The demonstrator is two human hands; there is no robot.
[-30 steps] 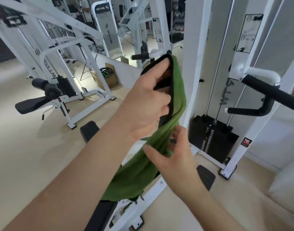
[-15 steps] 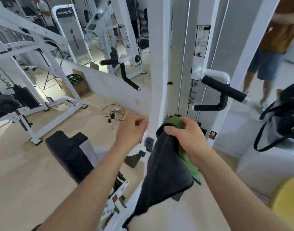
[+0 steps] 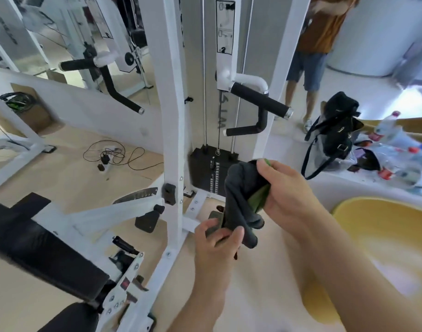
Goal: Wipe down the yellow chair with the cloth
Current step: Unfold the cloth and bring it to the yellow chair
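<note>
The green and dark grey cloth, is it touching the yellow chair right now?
No, the green and dark grey cloth is bunched in both hands, held in the air left of the yellow chair.

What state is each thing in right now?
cloth: bunched, held by both hands, off the chair
left hand: grip shut on cloth's lower end
right hand: grip shut on cloth's top
yellow chair: unoccupied, not yet touched
black bag: upright on ledge

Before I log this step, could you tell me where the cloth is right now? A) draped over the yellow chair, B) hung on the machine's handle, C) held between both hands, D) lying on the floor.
C: the cloth is gripped by the right hand and the left hand, clear of the yellow chair.
</note>
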